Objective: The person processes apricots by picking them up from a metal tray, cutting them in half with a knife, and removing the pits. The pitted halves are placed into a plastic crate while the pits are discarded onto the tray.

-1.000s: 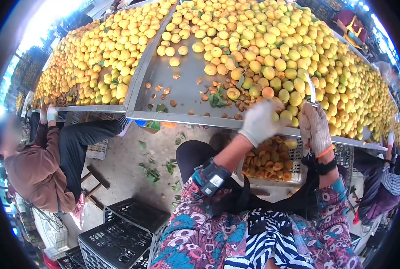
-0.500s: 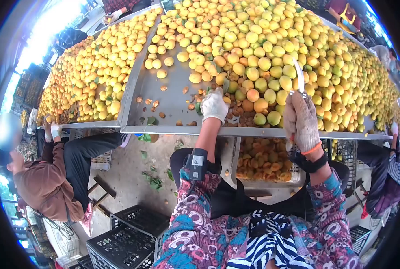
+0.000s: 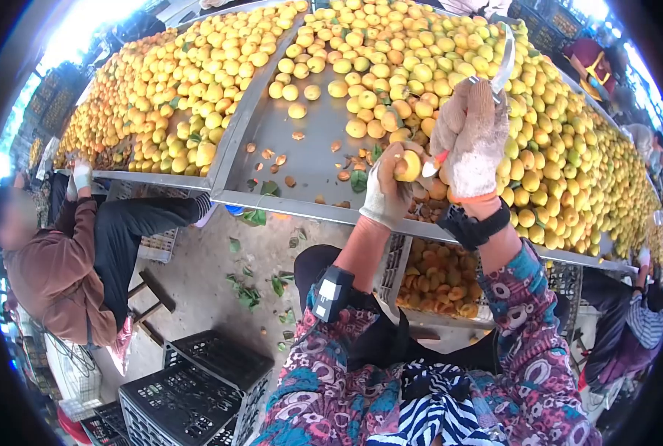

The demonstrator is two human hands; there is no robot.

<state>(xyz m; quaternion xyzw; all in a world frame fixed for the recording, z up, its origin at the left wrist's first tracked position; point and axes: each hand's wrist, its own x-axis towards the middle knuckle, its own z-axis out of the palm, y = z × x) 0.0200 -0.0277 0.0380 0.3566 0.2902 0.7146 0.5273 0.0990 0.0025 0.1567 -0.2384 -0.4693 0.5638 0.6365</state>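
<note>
Head view, down over close table (image 3: 287,201)

Left hand (image 3: 385,192): pale knit glove. Right hand (image 3: 471,141): speckled beige glove, orange cuff edge, black wrist strap (image 3: 474,227). Black box (image 3: 333,293), white label, possibly sensor, on left forearm. Floral pink-teal sleeves (image 3: 528,327); zebra-striped front (image 3: 435,409).

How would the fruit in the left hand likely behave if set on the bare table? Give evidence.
Round, so the fruit would probably roll on the smooth table. The left hand holds it with fingers alone, so it seems light. Cut halves in the crate suggest soft flesh.
</note>
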